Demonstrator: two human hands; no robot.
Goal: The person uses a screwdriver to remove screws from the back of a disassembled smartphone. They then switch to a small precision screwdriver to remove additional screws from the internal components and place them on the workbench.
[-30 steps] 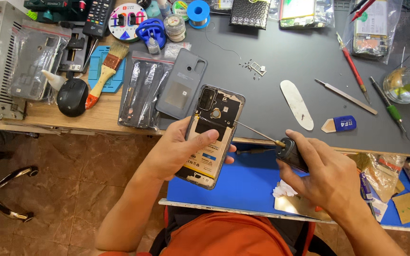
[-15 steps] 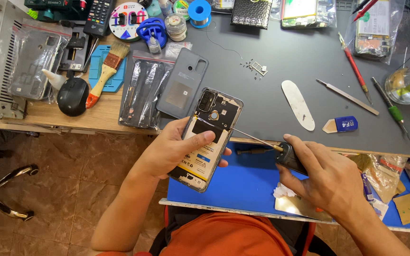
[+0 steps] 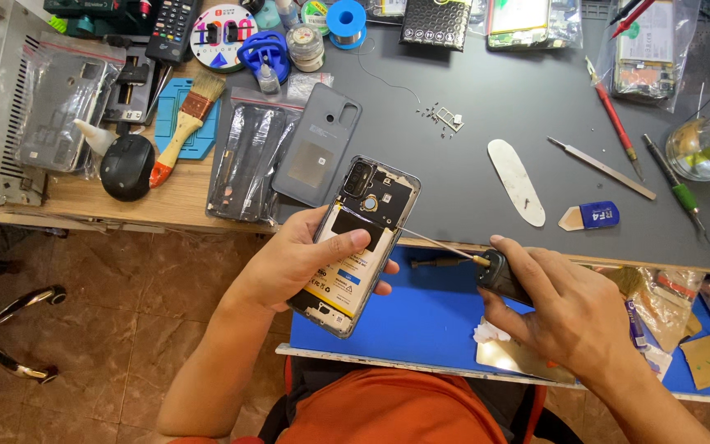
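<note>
Fingers of the left hand (image 3: 301,259) are grasping an opened phone (image 3: 355,242) above the table (image 3: 470,140) edge. The right hand (image 3: 564,308) is clenched around a screwdriver (image 3: 499,275), its tip touching the phone's middle.

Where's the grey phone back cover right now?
The grey back cover lies on the dark mat, left of centre, just above the opened phone.

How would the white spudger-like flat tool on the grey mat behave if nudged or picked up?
The white flat tool looks thin and lies flush on the grey mat, so it would probably slide rather than roll. Its low edge may make it fiddly to pinch up. It seems light, possibly a bit flexible; stiffness cannot be told.
</note>
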